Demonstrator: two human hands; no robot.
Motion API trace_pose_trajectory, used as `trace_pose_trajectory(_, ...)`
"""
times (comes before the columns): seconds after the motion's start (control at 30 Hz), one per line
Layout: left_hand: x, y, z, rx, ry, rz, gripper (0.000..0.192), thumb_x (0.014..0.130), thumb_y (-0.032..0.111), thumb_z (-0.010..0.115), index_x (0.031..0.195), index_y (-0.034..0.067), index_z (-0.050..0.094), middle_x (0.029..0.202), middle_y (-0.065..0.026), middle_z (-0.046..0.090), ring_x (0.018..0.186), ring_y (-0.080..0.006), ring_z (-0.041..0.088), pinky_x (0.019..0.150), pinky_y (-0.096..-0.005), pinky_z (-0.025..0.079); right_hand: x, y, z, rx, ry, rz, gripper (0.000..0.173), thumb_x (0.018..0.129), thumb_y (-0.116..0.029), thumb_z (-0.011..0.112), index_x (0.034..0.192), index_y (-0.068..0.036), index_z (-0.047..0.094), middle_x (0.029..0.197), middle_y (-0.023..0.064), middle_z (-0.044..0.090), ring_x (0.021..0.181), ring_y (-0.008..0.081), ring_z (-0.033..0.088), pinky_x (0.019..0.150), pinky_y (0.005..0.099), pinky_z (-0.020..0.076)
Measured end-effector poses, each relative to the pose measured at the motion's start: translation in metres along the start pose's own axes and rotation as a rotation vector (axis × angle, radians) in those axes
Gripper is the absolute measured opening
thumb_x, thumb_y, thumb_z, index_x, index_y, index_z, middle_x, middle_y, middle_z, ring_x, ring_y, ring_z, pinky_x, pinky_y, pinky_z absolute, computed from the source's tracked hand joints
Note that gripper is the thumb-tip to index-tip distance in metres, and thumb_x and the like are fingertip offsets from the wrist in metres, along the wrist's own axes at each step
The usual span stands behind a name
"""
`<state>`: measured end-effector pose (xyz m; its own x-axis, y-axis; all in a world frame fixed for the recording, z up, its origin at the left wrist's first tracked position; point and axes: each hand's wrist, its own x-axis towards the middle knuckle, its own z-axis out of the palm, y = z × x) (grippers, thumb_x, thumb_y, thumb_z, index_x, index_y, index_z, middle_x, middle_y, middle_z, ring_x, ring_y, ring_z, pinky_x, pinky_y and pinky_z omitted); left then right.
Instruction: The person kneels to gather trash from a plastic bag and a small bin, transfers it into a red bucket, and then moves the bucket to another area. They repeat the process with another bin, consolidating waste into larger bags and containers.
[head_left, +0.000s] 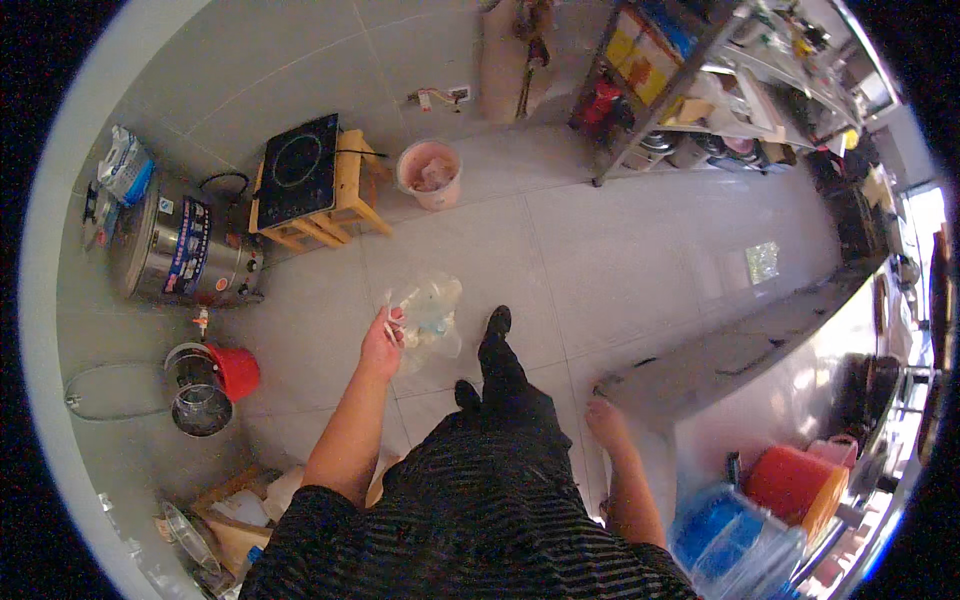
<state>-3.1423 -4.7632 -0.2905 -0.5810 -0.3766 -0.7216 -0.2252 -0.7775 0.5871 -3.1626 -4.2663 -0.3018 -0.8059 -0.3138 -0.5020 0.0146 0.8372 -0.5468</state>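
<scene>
My left hand (384, 341) is closed on the gathered top of a clear plastic bag (431, 315), which hangs above the tiled floor with some pale contents inside. My right hand (604, 420) is lowered at my right side, beside the end of a counter. It is blurred, and whether its fingers hold anything cannot be made out. Farther ahead, a pink plastic bucket (429, 174) with a liner and something crumpled in it stands on the floor by the wall.
An induction cooktop (298, 171) rests on a wooden stool beside a steel boiler (191, 251). Left of me are a red bucket (237, 373) and a metal pot (201, 409). Loaded shelving (637, 135) stands ahead right. A counter (720, 435) at right bears a red container (791, 480).
</scene>
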Motion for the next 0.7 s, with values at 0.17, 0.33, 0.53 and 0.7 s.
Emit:
trace_pose_trajectory(0.17,0.112,0.047,0.008,0.036,0.105,0.018,0.037,0.088,0.039,0.059,0.098,0.004,0.064,0.08,0.0005,0.054,0.065,-0.0096,0.044,0.061,-0.0239,0.037,0.205,-0.05,0.021,-0.114,-0.285,0.012,0.037,0.083,-0.03,0.058,0.113,-0.008,0.059,0.111,0.016,0.061,0.099,0.0346,0.059,0.085,0.044,0.0481)
trace_pose_trajectory(0.33,0.231,0.052,0.005,0.163,0.046,0.044,0.033,0.086,0.034,0.06,0.096,0.003,0.063,0.081,-0.0014,0.059,0.063,-0.0101,0.047,0.059,-0.0247,0.04,0.446,-0.097,0.071,-0.281,-0.176,-0.155,0.032,0.087,-0.028,0.051,0.107,-0.007,0.062,0.106,0.0154,0.063,0.096,0.0347,0.061,0.086,0.0418,0.0482)
trace_pose_trajectory(0.53,0.366,0.026,0.003,0.349,0.015,-0.102,0.027,0.089,0.026,0.056,0.099,0.002,0.064,0.09,-0.0016,0.061,0.063,-0.0083,0.041,0.059,-0.0232,0.034,0.692,-0.178,0.163,0.151,-0.049,-0.049,0.041,0.081,-0.032,0.061,0.113,-0.006,0.061,0.113,0.015,0.062,0.096,0.0302,0.063,0.086,0.0367,0.0491)
trace_pose_trajectory(0.7,0.424,-0.01,-0.021,0.386,-0.352,-0.088,0.028,0.087,0.02,0.059,0.108,0.001,0.061,0.105,-0.0028,0.064,0.067,-0.0062,0.042,0.06,-0.0218,0.034,0.84,-0.229,0.25,0.443,0.09,0.104,0.056,0.076,-0.04,0.068,0.116,-0.002,0.056,0.1,0.0122,0.062,0.086,0.023,0.062,0.064,0.0363,0.0561)
